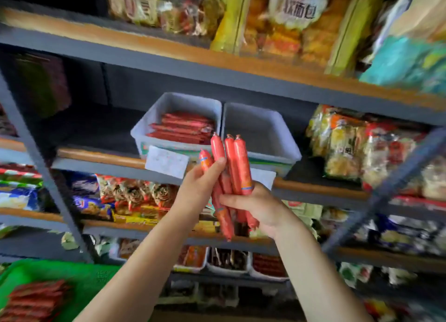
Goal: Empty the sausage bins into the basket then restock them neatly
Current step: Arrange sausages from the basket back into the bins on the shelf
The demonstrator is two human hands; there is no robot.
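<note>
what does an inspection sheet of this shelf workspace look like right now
surface: dark metal shelf with wooden edge carries two bins.
job's things: left grey plastic bin holds flat red packets; right grey plastic bin looks empty; orange-red sausage sticks in both hands; green plastic basket lower left holds red packets.
clutter: white paper label on the shelf edge.
hands: left hand and right hand grip the sticks.
cables: nothing seen.
surroundings: bagged snacks beside, above and below.

Sausages (231, 176) were orange-red with blue bands; both bins (178, 118) pale grey; packets (183, 128) inside one red; basket (72, 273) green; shelf frame (169, 65) dark grey.
</note>
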